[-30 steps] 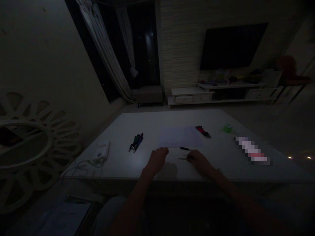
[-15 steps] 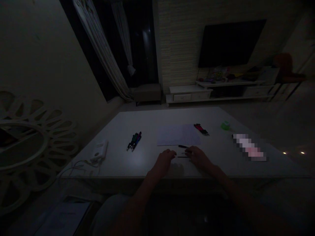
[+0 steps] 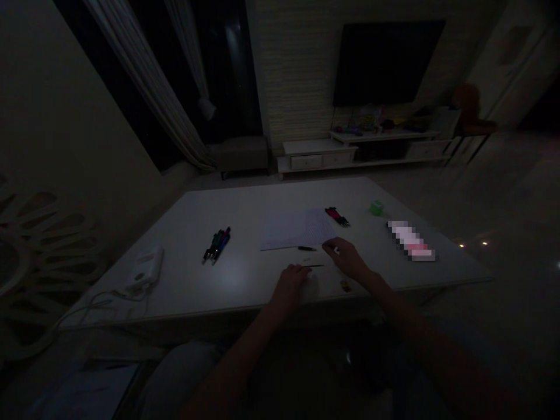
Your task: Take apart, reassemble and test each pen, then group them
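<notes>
Dimly, on the white rectangular table (image 3: 245, 204), a thin dark rod like a pen refill (image 3: 315, 266) lies close to the near edge, its long axis running almost straight from left to right; its left end meets the fingertips of the left hand (image 3: 289, 286), and its free end points right, to the space below the right hand (image 3: 347, 256). The left fingers are bent and nearly together at that end, but whether they pinch the rod or merely rest against it I cannot tell. Right thumb and fingers curl towards each other with a small gap behind the tips, near the close right corner of a white sheet of paper covered in handwriting (image 3: 293, 228); whether they have hold of anything is too dark to tell. Between that sheet and the rod sits a short dark pen-like piece (image 3: 307, 248), also lying crosswise, its right end tilted slightly towards the person and aimed just below the right fingertips; which end is its tip is unclear. Well to the left, a bundle of dark, green, purple and blue pens (image 3: 216, 245) slants away from the person, far ends leaning right, while beyond the sheet's right side some red-and-black pens (image 3: 336, 217) slant the opposite way
</notes>
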`<state>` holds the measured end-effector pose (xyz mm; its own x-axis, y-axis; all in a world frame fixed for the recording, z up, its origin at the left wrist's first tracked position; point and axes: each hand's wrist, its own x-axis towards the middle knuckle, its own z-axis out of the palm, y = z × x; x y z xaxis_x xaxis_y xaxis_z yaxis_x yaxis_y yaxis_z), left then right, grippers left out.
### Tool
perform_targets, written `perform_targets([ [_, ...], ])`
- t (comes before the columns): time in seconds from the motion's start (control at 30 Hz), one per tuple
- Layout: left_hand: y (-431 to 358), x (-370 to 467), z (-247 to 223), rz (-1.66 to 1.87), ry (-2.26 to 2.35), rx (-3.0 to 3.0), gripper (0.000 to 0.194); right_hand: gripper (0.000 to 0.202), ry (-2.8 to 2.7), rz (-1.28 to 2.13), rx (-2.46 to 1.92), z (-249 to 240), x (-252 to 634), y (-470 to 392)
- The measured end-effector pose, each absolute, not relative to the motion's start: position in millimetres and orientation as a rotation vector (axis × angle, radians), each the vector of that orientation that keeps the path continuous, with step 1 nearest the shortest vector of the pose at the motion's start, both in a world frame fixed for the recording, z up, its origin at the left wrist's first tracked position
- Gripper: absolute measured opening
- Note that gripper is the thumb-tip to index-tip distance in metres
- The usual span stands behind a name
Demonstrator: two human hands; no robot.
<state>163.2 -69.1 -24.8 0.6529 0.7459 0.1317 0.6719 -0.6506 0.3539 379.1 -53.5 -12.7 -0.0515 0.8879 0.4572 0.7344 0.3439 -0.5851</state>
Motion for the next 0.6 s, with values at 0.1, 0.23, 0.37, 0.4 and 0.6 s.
perform_targets([
  [0.1, -66.4, 162.7, -27.5, 0.429, 1.156, 2.606, 0.034, 0.021, -1.839, 0.227, -1.443, -12.7, 381.1, -53.9],
  [0.23, -63.6, 155.9, -25.5, 0.477, 1.208, 2.602, 0.029, 0.021, -1.870, 0.193, -1.475, -13.1, 388.0, -55.8],
  [0.37, -57.1, 133.6, -17.8, 0.516, 1.326, 2.597, 0.025, 0.022, -1.906, 0.132, -1.604, -20.0, 404.4, -58.0],
  [0.4, -54.7, 125.5, -16.1, 0.520, 1.379, 2.591, 0.024, 0.022, -1.911, 0.109, -1.642, -23.5, 409.7, -58.6],
  [0.6, -39.9, 67.9, -18.3, 0.563, 1.684, 2.572, 0.026, 0.040, -1.867, -0.105, -1.897, -53.3, 440.2, -68.3],
])
